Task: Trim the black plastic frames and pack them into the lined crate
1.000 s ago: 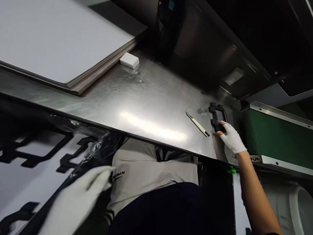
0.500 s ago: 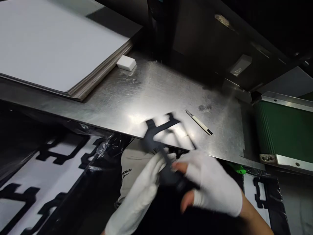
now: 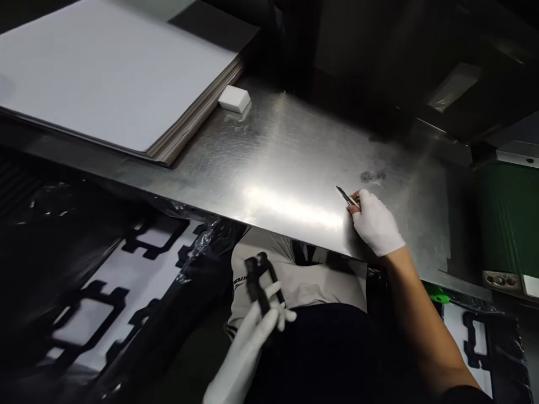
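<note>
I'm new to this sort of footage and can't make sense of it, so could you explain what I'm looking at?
Sure. There's no machine doing the handling: these are a person's own hands, in white gloves. All the pictures come from one camera worn on the head, looking forward and down, so you see roughly what the wearer sees.

The left hand holds a black frame-shaped piece above the lap. The right hand holds a slim knife-like tool over the metal table.

On that table are a thick stack of large sheets and, beside it, a small white block. Lower left, more black pieces lie on a white surface.
</note>
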{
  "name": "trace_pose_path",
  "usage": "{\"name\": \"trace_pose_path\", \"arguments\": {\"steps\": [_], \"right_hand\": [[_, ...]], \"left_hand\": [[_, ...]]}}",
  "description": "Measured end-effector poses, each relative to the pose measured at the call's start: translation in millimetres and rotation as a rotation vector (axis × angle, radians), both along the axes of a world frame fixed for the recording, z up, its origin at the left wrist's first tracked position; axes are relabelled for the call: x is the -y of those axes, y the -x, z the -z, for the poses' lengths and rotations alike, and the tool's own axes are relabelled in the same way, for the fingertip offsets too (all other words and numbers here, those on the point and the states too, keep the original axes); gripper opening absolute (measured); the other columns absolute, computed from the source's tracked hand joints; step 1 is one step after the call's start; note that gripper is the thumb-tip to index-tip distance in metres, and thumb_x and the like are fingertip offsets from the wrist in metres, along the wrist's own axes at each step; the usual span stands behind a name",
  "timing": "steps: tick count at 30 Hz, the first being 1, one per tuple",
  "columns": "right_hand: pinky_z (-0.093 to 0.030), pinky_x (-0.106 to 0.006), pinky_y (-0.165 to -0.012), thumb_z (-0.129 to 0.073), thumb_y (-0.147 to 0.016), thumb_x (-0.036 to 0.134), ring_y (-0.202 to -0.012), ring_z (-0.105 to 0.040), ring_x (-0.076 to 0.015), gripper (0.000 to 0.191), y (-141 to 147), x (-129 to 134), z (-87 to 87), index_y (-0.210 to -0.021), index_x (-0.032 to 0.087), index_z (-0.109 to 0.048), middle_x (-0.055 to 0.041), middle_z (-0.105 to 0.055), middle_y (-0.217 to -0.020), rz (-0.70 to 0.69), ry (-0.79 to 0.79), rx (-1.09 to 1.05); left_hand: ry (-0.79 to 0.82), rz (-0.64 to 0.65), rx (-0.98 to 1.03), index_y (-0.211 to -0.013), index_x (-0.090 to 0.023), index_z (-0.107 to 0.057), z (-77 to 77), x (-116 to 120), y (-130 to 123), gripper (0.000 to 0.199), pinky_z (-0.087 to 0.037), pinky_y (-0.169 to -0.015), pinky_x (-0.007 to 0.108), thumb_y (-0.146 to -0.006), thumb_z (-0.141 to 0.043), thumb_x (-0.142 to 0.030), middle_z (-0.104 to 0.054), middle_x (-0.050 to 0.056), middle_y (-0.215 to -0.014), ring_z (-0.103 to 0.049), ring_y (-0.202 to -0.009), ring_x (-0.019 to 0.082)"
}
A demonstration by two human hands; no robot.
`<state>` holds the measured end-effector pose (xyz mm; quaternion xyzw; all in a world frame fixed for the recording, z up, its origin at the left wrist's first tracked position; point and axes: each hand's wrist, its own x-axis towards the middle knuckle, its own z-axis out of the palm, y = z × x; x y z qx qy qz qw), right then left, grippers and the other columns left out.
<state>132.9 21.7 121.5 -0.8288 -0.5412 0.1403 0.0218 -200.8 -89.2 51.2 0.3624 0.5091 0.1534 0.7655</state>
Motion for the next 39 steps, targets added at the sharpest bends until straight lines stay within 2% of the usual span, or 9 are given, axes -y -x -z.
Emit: {"name": "trace_pose_path", "arguments": {"steps": [4, 6, 9, 12, 14, 19, 29, 34, 39], "right_hand": [[-0.048, -0.036, -0.071, -0.051, -0.109, 0.034, -0.082, -0.068, -0.028, 0.014, 1, 32, -32.7, -0.107, 0.024, -0.06, -0.009, -0.073, -0.097, 0.068, 0.064, -0.159], [-0.05, -0.034, -0.069, -0.046, -0.114, 0.046, -0.075, -0.066, -0.0246, 0.026, 2, 59, -47.9, -0.106, 0.026, -0.06, -0.0045, -0.072, -0.088, 0.08, 0.085, -0.351], [-0.056, -0.036, -0.075, -0.039, -0.115, 0.068, -0.081, -0.068, -0.024, 0.05, 17, 103, -55.9, -0.103, 0.026, -0.065, -0.0036, -0.071, -0.09, -0.069, 0.231, -0.727], [-0.057, -0.035, -0.079, -0.035, -0.115, 0.072, -0.086, -0.067, -0.0234, 0.057, 50, 136, -39.4, -0.099, 0.026, -0.065, -0.0032, -0.07, -0.094, -0.198, 0.33, -0.945], [-0.056, -0.033, -0.076, -0.035, -0.117, 0.068, -0.081, -0.066, -0.0206, 0.054, 72, 150, -18.8, -0.097, 0.025, -0.062, -0.0018, -0.069, -0.095, -0.173, 0.343, -0.943], [-0.055, -0.032, -0.074, -0.033, -0.119, 0.061, -0.081, -0.07, -0.0207, 0.048, 100, 162, 19.4, -0.106, 0.024, -0.061, -0.0047, -0.072, -0.102, -0.105, 0.366, -0.796], [-0.046, -0.033, -0.067, -0.038, -0.121, 0.049, -0.072, -0.067, -0.0207, 0.036, 107, 164, 23.6, -0.106, 0.024, -0.059, -0.0011, -0.07, -0.084, -0.204, 0.466, -0.623], [-0.046, -0.032, -0.067, -0.042, -0.12, 0.044, -0.071, -0.067, -0.0198, 0.031, 113, 168, 28.9, -0.102, 0.024, -0.058, -0.0006, -0.069, -0.083, -0.125, 0.467, -0.647], [-0.045, -0.03, -0.063, -0.042, -0.12, 0.041, -0.068, -0.069, -0.0197, 0.029, 125, 173, 30.7, -0.103, 0.024, -0.058, -0.001, -0.071, -0.081, -0.001, 0.473, -0.71]], "left_hand": [[0.016, 0.026, 0.056, -0.146, -0.03, -0.063, 7.7, 1, -22, 0.066, -0.057, -0.108, 0.05, -0.088, -0.08, -0.06, -0.064, 0.002, -0.092, -0.07, -0.095, 0.027], [0.014, 0.073, 0.056, -0.141, -0.025, -0.065, 7.5, 0, -27, 0.058, -0.058, -0.097, 0.046, -0.091, -0.075, -0.054, -0.061, 0.001, -0.09, -0.066, -0.084, 0.023], [-0.01, 0.155, 0.043, -0.135, -0.021, -0.066, 0.9, -1, -33, 0.048, -0.058, -0.083, 0.042, -0.096, -0.066, -0.05, -0.07, 0.007, -0.103, -0.066, -0.081, 0.022], [-0.106, 0.2, 0.028, -0.128, -0.022, -0.068, -7.8, -1, -39, 0.038, -0.058, -0.093, 0.044, -0.098, -0.064, -0.045, -0.075, 0.011, -0.121, -0.072, -0.1, 0.027], [-0.174, 0.225, 0.006, -0.121, -0.023, -0.068, -12.2, 0, -43, 0.028, -0.056, -0.101, 0.043, -0.098, -0.063, -0.037, -0.077, 0.01, -0.121, -0.072, -0.11, 0.028], [-0.253, 0.307, -0.091, -0.102, -0.024, -0.063, -13.7, 5, -51, 0.01, -0.056, -0.09, 0.037, -0.093, -0.059, -0.025, -0.075, 0.004, -0.099, -0.074, -0.096, 0.025], [-0.337, 0.313, -0.202, -0.096, -0.025, -0.06, -5.2, 18, -49, 0.003, -0.052, -0.077, 0.034, -0.095, -0.058, -0.026, -0.072, 0.002, -0.086, -0.071, -0.079, 0.022], [-0.287, 0.291, -0.198, -0.09, -0.025, -0.059, -6.9, 20, -50, 0.009, -0.047, -0.064, 0.031, -0.096, -0.06, -0.031, -0.064, -0.002, -0.073, -0.061, -0.066, 0.018], [-0.235, 0.26, -0.205, -0.09, -0.024, -0.062, -5.1, 22, -49, 0.016, -0.051, -0.068, 0.033, -0.097, -0.063, -0.039, -0.068, 0.001, -0.076, -0.064, -0.069, 0.02]]}}
